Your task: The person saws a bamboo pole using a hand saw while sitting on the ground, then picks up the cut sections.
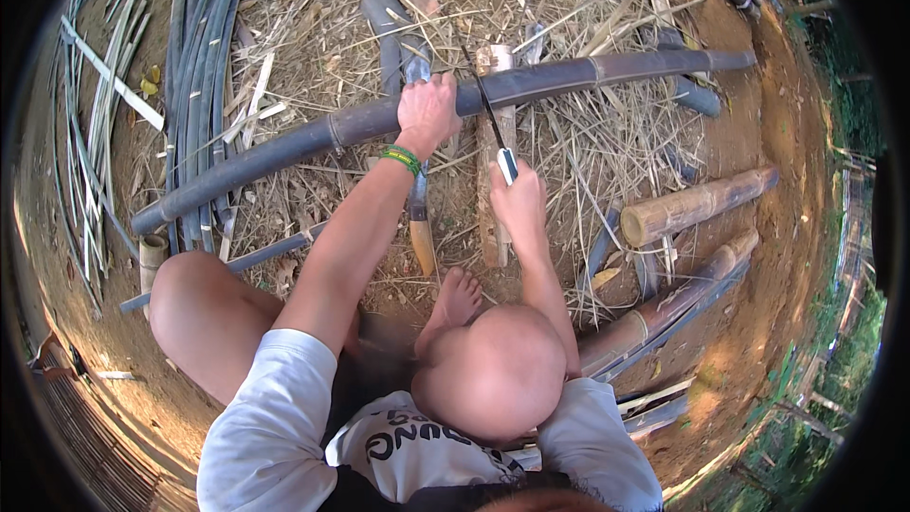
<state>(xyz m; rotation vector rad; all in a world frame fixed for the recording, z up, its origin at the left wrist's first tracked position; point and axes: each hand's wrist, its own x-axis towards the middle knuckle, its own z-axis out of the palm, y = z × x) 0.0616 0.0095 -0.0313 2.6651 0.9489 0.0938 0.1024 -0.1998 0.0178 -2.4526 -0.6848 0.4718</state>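
Observation:
A long dark bamboo pole (pixel 559 80) lies crosswise in front of me, from the left side to the far right. My left hand (pixel 429 110), with a green band at its wrist, is closed over the pole near its middle. In my right hand (pixel 520 203) is the white and dark handle of a hand saw (pixel 491 112). The saw's thin dark blade lies across the pole, just right of my left hand. Under the pole there is a pale length of wood (pixel 497 228). A large knife with a wooden handle (pixel 422 245) lies between my feet and the pole, its blade partly beneath my left hand.
Dark bamboo lengths (pixel 196 85) and thin split strips (pixel 90 133) lie at the left. Two thick bamboo pieces (pixel 697 209) (pixel 654 318) rest on the right. Straw-like shavings (pixel 588 142) cover the ground around the pole. My bare foot (pixel 453 298) is close to the knife.

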